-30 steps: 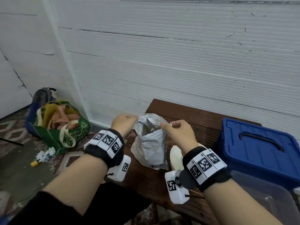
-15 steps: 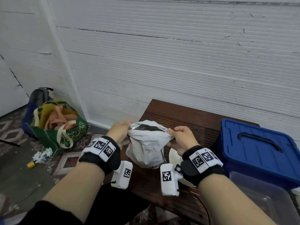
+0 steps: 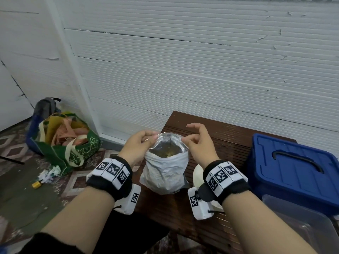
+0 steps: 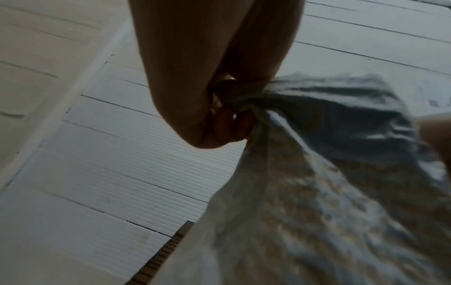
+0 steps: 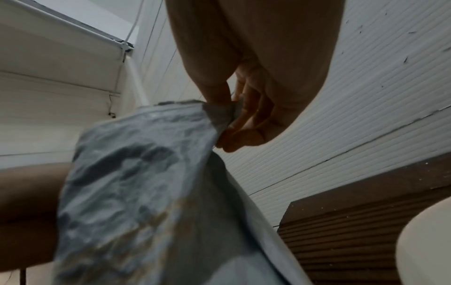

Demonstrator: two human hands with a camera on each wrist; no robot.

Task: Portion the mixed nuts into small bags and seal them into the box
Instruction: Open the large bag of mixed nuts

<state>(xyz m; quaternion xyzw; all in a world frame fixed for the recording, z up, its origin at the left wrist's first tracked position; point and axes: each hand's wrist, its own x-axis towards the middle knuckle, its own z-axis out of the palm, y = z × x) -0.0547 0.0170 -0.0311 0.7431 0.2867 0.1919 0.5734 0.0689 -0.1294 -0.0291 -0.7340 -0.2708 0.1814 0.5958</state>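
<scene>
A crumpled white foil-lined bag of mixed nuts [image 3: 165, 173] stands upright on the brown slatted table [image 3: 229, 143], its mouth held wide so the nuts [image 3: 167, 153] show inside. My left hand [image 3: 141, 142] pinches the left rim of the bag [image 4: 317, 173]. My right hand [image 3: 198, 142] pinches the right rim of the bag [image 5: 151, 173] between thumb and forefinger, the other fingers raised. A blue-lidded box [image 3: 293, 171] sits to the right, with a clear plastic tub [image 3: 302, 226] in front of it.
A white bowl [image 3: 198, 176] lies on the table behind my right wrist. On the tiled floor to the left stand a green tote bag [image 3: 67, 143] and a backpack [image 3: 45, 107], with paper scraps [image 3: 49, 174] nearby. A white ribbed wall [image 3: 201, 70] backs the table.
The bag's mouth, pressed nearly closed half a second ago, has been pulled open and lifted upright. Both hands rose slightly with the rim.
</scene>
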